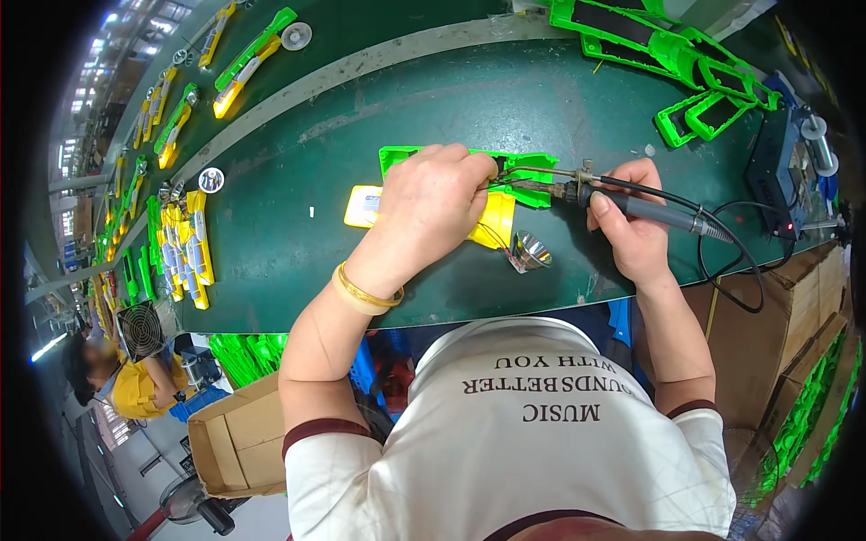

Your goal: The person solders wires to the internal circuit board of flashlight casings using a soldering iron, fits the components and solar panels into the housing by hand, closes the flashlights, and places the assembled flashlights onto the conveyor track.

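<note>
My right hand (637, 230) grips a soldering iron (658, 211) with a thin metal feed tube (541, 170) clamped alongside it. The iron's tip points left into an open green plastic casing (534, 193) that lies on the bench. Over this casing my left hand (436, 206) is closed, thumb and forefinger pinched close to the tip; what they hold is hidden. Partly beneath that hand lies a yellow flashlight-like body (493, 222). A shiny cone-shaped reflector (531, 252) with thin wires sits at its near side.
Green casing parts (672, 54) are piled at the far right, near a dark soldering station (772, 167) and a solder spool (819, 146). Yellow and green units (185, 248) stand at left. Cartons (239, 437) flank the bench. A person in yellow (144, 388) is at far left.
</note>
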